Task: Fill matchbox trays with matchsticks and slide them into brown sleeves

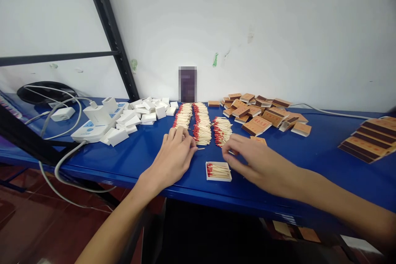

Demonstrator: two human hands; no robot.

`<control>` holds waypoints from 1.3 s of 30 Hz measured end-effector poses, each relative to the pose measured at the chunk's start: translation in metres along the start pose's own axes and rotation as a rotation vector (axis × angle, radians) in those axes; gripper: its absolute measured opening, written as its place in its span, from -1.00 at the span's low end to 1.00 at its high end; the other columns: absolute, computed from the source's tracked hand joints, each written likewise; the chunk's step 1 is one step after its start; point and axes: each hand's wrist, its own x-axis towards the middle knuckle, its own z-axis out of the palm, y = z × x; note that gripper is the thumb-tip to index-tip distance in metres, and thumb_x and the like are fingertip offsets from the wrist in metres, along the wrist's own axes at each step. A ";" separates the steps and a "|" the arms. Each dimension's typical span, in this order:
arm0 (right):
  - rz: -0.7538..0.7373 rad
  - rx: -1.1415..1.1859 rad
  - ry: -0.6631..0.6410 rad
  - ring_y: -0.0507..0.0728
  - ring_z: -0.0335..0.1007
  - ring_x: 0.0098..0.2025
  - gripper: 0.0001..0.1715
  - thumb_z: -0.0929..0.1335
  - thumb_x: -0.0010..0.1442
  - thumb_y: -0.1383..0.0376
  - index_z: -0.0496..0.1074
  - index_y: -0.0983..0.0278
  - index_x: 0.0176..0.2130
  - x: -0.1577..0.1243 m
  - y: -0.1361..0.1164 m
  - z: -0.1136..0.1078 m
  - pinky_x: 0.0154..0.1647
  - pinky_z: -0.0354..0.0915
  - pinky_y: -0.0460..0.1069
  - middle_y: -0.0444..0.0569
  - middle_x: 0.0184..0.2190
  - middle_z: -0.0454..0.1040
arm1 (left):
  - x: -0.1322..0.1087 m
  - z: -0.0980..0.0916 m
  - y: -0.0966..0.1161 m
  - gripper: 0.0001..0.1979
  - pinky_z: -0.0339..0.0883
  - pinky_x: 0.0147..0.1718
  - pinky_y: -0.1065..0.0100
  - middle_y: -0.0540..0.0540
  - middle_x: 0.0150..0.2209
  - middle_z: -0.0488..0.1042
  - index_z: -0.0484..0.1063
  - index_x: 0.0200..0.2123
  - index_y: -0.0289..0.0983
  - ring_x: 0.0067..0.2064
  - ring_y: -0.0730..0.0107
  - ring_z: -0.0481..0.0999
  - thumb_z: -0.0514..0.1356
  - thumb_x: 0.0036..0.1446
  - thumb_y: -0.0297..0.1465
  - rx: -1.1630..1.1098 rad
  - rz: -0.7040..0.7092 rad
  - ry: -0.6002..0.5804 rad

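My left hand (175,154) is closed at the near end of the left match row, its fingertips pinched at a match (201,149) that pokes out to the right. Red-headed matches lie in a left row (184,114), a middle row (202,126) and a shorter right row (222,130). At the near end of the short row, my right hand (247,154) is curled with thumb and fingertips close together; whatever they hold is hidden. Between my hands sits a white matchbox tray (218,179) partly filled with matches, heads to the left.
White inner trays (145,111) are heaped at left beside a power strip (89,132) with cables. Printed matchbox sleeves (257,125) pile up at back right, with stacked sleeves (373,138) at far right. A black shelf post (113,33) stands left; the blue table's front edge (198,198) is close.
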 end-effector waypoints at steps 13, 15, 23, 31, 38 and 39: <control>0.118 -0.251 -0.104 0.12 0.39 -0.32 -0.77 0.19 0.39 0.31 0.34 0.26 -0.29 0.005 0.025 0.009 -0.32 0.17 0.01 -0.01 -0.28 0.47 | 0.003 0.006 -0.002 -0.81 0.24 -0.08 0.07 -0.16 -0.06 0.31 0.40 -0.07 -0.22 -0.04 0.11 0.28 0.04 0.36 -0.36 0.026 0.011 0.026; 0.110 -0.277 -0.106 0.14 0.39 -0.32 -0.77 0.19 0.39 0.29 0.35 0.27 -0.28 0.005 0.022 0.009 -0.32 0.16 0.02 0.01 -0.26 0.48 | 0.006 0.008 -0.010 -0.83 0.25 -0.10 0.08 -0.15 -0.08 0.31 0.42 -0.10 -0.21 -0.06 0.12 0.27 0.06 0.34 -0.35 0.050 -0.003 -0.003; 0.162 -0.191 -0.122 0.14 0.38 -0.32 -0.73 0.16 0.40 0.30 0.32 0.26 -0.31 0.003 0.025 0.009 -0.36 0.14 0.01 0.01 -0.27 0.47 | 0.009 0.007 -0.009 -0.82 0.24 -0.12 0.08 -0.16 -0.10 0.31 0.40 -0.11 -0.22 -0.09 0.11 0.26 0.03 0.35 -0.36 0.067 -0.057 -0.010; 0.033 -0.041 -0.014 0.09 0.29 -0.37 -0.80 0.20 0.37 0.27 0.32 0.22 -0.31 -0.005 -0.001 -0.001 -0.33 0.12 -0.01 -0.10 -0.37 0.43 | 0.008 0.009 -0.007 -0.82 0.24 -0.12 0.10 -0.17 -0.12 0.30 0.39 -0.21 -0.25 -0.09 0.12 0.25 0.00 0.36 -0.39 0.086 -0.054 -0.019; 0.098 -0.052 0.006 0.07 0.28 -0.46 -0.73 0.20 0.36 0.23 0.36 0.23 -0.34 0.003 0.013 -0.012 -0.42 0.10 -0.02 -0.09 -0.47 0.42 | 0.007 0.009 -0.006 -0.81 0.24 -0.14 0.08 -0.19 -0.11 0.32 0.37 -0.20 -0.26 -0.09 0.11 0.26 -0.02 0.36 -0.39 0.109 -0.040 -0.003; 0.117 -0.083 0.018 0.07 0.27 -0.48 -0.72 0.20 0.35 0.24 0.37 0.24 -0.36 0.005 0.020 -0.014 -0.44 0.09 -0.02 -0.09 -0.49 0.42 | 0.007 0.009 -0.006 -0.81 0.25 -0.14 0.07 -0.19 -0.11 0.32 0.38 -0.19 -0.26 -0.09 0.11 0.26 -0.02 0.36 -0.39 0.112 -0.044 -0.015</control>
